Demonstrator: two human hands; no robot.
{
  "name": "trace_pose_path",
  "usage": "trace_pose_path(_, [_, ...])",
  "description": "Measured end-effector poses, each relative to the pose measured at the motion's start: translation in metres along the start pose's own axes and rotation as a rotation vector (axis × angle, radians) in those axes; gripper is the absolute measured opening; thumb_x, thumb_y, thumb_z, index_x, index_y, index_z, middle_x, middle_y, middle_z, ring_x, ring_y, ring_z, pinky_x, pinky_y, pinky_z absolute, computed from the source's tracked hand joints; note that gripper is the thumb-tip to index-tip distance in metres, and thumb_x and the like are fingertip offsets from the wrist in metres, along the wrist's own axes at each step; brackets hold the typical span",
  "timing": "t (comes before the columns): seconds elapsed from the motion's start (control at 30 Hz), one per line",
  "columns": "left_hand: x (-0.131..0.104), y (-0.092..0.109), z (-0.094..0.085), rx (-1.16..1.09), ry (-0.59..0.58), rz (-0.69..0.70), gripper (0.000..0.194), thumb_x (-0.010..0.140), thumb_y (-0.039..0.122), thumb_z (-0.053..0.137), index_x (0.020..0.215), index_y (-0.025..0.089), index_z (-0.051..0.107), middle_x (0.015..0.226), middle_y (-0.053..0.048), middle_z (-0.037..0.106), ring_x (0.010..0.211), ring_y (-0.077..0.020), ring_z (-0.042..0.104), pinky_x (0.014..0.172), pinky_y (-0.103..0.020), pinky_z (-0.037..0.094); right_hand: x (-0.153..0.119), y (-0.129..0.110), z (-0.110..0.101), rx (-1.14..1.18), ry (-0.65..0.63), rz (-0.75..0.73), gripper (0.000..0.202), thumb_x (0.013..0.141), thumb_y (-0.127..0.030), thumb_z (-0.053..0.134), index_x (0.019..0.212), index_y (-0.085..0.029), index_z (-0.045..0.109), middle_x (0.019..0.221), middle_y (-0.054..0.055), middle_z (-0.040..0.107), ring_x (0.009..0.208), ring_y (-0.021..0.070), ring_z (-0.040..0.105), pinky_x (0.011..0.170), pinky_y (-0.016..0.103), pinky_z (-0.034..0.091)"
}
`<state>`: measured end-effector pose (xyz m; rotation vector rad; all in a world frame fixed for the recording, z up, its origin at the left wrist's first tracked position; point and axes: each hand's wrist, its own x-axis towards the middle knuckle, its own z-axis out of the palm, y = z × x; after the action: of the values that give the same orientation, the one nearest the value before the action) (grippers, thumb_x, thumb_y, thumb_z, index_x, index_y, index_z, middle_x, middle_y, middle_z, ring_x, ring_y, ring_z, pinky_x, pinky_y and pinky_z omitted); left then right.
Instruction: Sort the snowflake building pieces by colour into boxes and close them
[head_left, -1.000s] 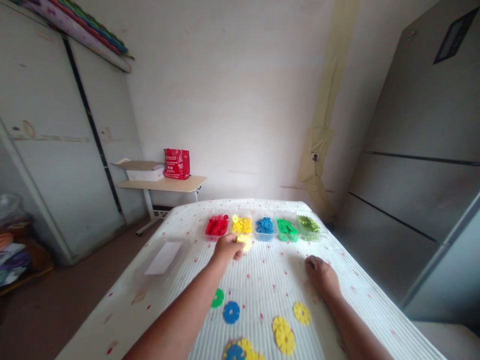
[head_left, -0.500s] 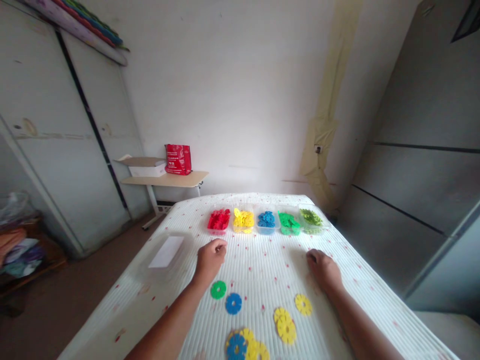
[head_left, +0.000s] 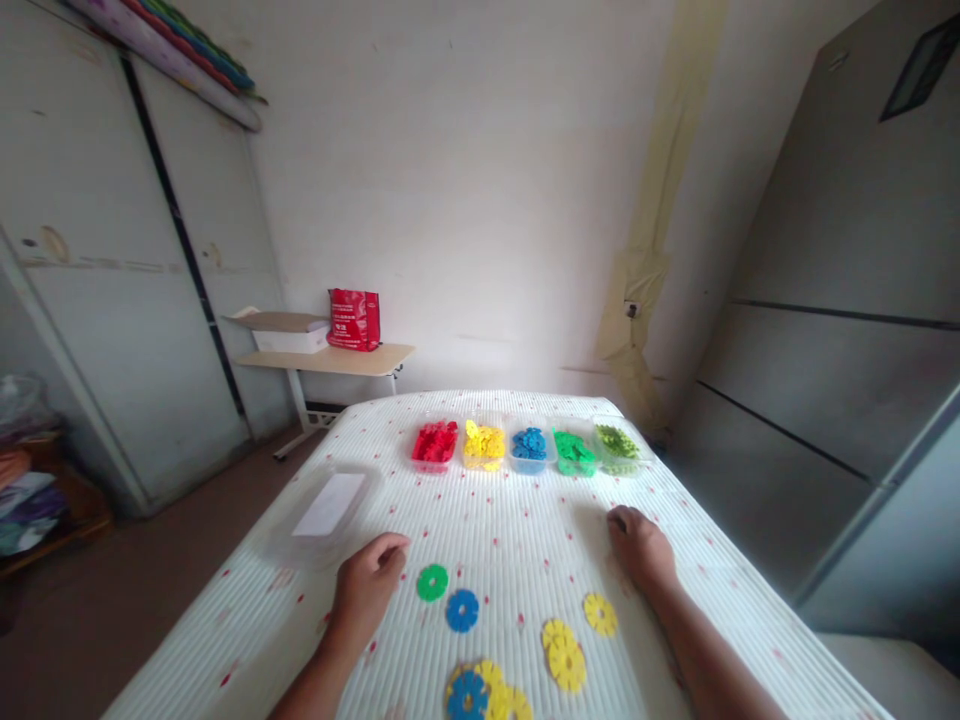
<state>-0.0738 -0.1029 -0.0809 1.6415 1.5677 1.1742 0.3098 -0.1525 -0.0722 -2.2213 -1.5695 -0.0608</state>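
From my headset view I see two bare forearms coming up from the bottom edge of the frame, each ending in a bare hand. The left hand [head_left: 367, 590] wears no glove, no ring and no watch or band that I can make out, and the forearm behind it is uncovered as far down as the picture reaches. The right hand [head_left: 640, 548] is likewise ungloved, its wrist plain, with no bracelet or strap visible. No sleeve cuff shows on either arm, so whatever I have on above the elbows lies out of frame. The fingers look short-nailed, though the nails are too small to judge for polish.
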Motion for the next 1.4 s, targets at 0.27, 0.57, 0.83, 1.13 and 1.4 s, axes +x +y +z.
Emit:
trace_pose_path(0.27, [0.001, 0.005, -0.004, -0.088, 0.096, 0.006, 0.027, 0.068, 0.033, 0.047, 0.073, 0.015, 0.066, 0.042, 0.004, 0.051, 0.042, -0.0115, 0.048, 0.043, -0.020, 0.037, -0.009, -0.056, -0.003, 0.108, -0.074, -0.235, 0.025, 0.079, -0.020, 0.040, 0.090, -0.020, 0.062, 0.093, 0.004, 0.065, 0.078, 0.0154, 0.060, 0.066, 0.023, 0.039])
trace_pose_path(0.57, [0.006, 0.001, -0.012, -0.127, 0.158, -0.049, 0.027, 0.064, 0.034, 0.049, 0.079, 0.015, 0.063, 0.048, 0.004, 0.054, 0.043, -0.0120, 0.050, 0.045, -0.021, 0.041, -0.045, -0.205, 0.015, 0.111, -0.425, -0.656, 0.031, 0.072, -0.037, 0.055, 0.098, -0.021, 0.064, 0.091, 0.006, 0.065, 0.079, 0.0189, 0.061, 0.065, 0.025, 0.043])
trace_pose_path(0.83, [0.007, -0.002, -0.012, -0.153, 0.134, -0.080, 0.028, 0.064, 0.036, 0.050, 0.077, 0.016, 0.063, 0.048, 0.004, 0.055, 0.043, -0.0119, 0.051, 0.044, -0.021, 0.041, -0.039, -0.219, 0.022, 0.178, -0.518, -0.622, 0.021, 0.061, -0.024, 0.062, 0.082, -0.019, 0.064, 0.080, 0.002, 0.065, 0.071, 0.0163, 0.060, 0.057, 0.022, 0.041])
trace_pose_path(1.13, [0.010, -0.005, -0.008, -0.085, 0.124, -0.080, 0.027, 0.064, 0.036, 0.048, 0.077, 0.016, 0.062, 0.053, 0.003, 0.059, 0.044, -0.0125, 0.053, 0.047, -0.023, 0.042, 0.044, -0.122, -0.017, 0.506, -0.412, -0.115, 0.013, 0.066, -0.009, 0.050, 0.073, -0.013, 0.061, 0.044, -0.006, 0.052, 0.039, 0.0074, 0.050, 0.040, 0.016, 0.037])
trace_pose_path(1.4, [0.012, -0.010, -0.008, -0.045, 0.121, -0.058, 0.027, 0.067, 0.037, 0.049, 0.078, 0.017, 0.063, 0.047, 0.005, 0.055, 0.044, -0.0130, 0.054, 0.046, -0.022, 0.041, 0.111, -0.066, -0.055, 0.322, 0.063, 0.063, 0.038, 0.069, -0.019, 0.051, 0.106, -0.009, 0.057, 0.082, 0.009, 0.067, 0.062, 0.0134, 0.060, 0.058, 0.022, 0.041])
